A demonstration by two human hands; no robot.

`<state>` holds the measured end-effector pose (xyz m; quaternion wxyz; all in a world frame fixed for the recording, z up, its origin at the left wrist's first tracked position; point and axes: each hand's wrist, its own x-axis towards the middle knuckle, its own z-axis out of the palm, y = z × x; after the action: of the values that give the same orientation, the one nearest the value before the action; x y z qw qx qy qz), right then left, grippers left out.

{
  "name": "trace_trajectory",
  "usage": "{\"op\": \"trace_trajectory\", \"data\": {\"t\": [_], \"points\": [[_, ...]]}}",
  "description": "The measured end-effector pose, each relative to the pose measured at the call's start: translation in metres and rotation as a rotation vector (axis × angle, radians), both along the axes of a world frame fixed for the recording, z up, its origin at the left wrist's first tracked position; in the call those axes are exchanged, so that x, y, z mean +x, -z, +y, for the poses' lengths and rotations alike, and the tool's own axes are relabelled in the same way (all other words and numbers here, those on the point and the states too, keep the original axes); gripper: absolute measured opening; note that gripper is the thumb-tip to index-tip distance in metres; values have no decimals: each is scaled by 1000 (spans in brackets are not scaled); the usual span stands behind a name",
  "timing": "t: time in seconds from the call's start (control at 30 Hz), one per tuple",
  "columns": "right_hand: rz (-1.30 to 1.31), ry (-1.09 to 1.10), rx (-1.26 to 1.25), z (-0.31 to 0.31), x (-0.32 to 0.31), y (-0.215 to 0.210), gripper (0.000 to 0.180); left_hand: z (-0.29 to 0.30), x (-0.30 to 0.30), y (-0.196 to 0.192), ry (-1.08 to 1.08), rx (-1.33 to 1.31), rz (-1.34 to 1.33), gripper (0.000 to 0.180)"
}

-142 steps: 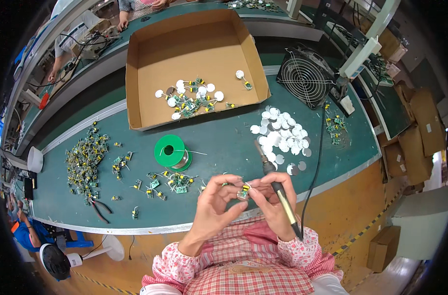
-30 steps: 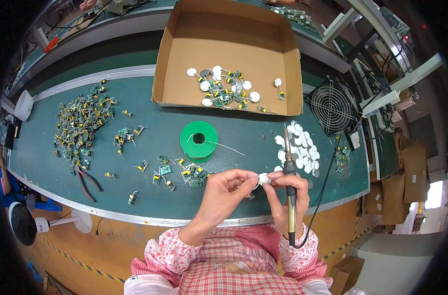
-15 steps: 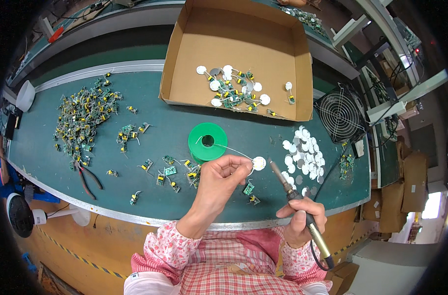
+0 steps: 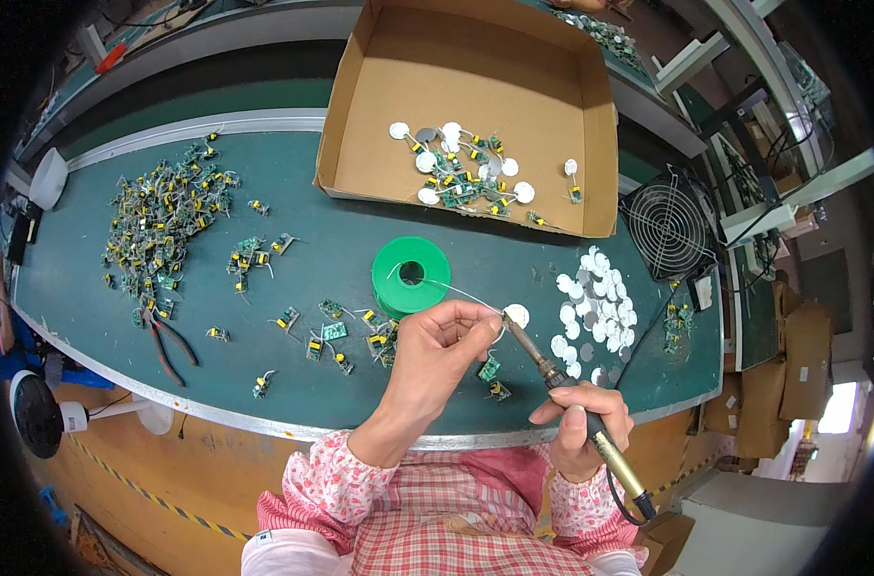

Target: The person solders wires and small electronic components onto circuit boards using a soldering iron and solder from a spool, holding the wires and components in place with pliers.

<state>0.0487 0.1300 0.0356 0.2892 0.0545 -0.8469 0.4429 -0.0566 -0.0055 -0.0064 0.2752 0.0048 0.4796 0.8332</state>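
Note:
My left hand (image 4: 442, 350) is closed, thumb and forefinger pinching thin solder wire (image 4: 467, 292) that runs from a green spool (image 4: 387, 274) just beyond it. At those fingertips is a round white disc (image 4: 519, 314); whether the fingers also grip it is unclear. A short white lead curves below the disc, beside a small circuit board (image 4: 490, 369). My right hand (image 4: 592, 427) is wrapped round a soldering iron (image 4: 611, 457), tilted up and leftward. The iron's tip reaches the disc's near left edge, close to the left fingertips.
A cardboard box (image 4: 475, 82) holding boards joined to discs stands at the back. Loose white discs (image 4: 605, 302) lie to the right, near a black fan (image 4: 669, 226). Heaped circuit boards (image 4: 168, 226) and pliers (image 4: 168, 350) are on the left.
The soldering iron has moved left and up, bringing its tip from beside the disc onto its edge. My left hand keeps its pinch, with the disc slightly farther right in view.

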Motion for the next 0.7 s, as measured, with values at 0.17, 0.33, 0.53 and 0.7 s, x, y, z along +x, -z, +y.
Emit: {"op": "trace_trajectory", "data": {"t": [0.17, 0.33, 0.53, 0.7], "points": [[-4, -87, 187, 2, -3, -8, 11, -2, 0, 3, 24, -2, -3, 10], [66, -115, 200, 2, -3, 2, 16, -3, 0, 7, 26, -10, -17, 11], [26, 193, -161, -7, 6, 13, 14, -6, 2, 2, 42, -19, -21, 11], [-88, 297, -254, -20, -10, 18, 25, -5, 8, -2, 95, 14, -68, 11]]}}
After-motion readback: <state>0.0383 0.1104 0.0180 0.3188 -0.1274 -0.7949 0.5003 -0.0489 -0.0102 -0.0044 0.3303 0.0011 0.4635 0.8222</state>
